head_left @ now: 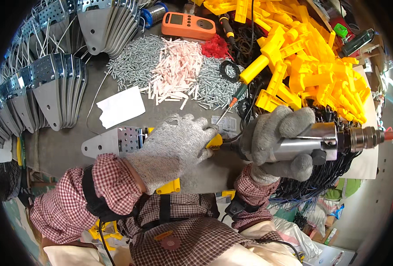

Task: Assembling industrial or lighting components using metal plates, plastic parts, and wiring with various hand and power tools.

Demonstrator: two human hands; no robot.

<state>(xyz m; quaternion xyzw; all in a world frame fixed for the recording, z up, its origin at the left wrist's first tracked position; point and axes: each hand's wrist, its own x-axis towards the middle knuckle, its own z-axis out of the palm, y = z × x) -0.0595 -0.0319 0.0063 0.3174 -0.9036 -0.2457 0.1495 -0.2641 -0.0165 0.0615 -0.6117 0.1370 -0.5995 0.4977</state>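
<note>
My left hand (174, 142), in a grey knit glove, closes over a yellow plastic part (214, 142), most of which it hides. Past its wrist a grey metal bracket with punched holes (112, 142) lies flat, its right end under the glove. My right hand (276, 144), gloved too, wraps round a silver air screwdriver (294, 148) held level. The tool's front end points left at the yellow part; whether they touch I cannot tell. A brass-coloured hose coupling (364, 138) sits at its right end.
Beyond my hands lie heaps of screws (136, 60), pale pink sleeves (174, 71) and yellow plastic parts (311, 66). Stacked metal brackets (54, 95) fill the left. An orange meter (188, 26), a torn white paper (121, 107) and a green-handled screwdriver (238, 93) are on the bench.
</note>
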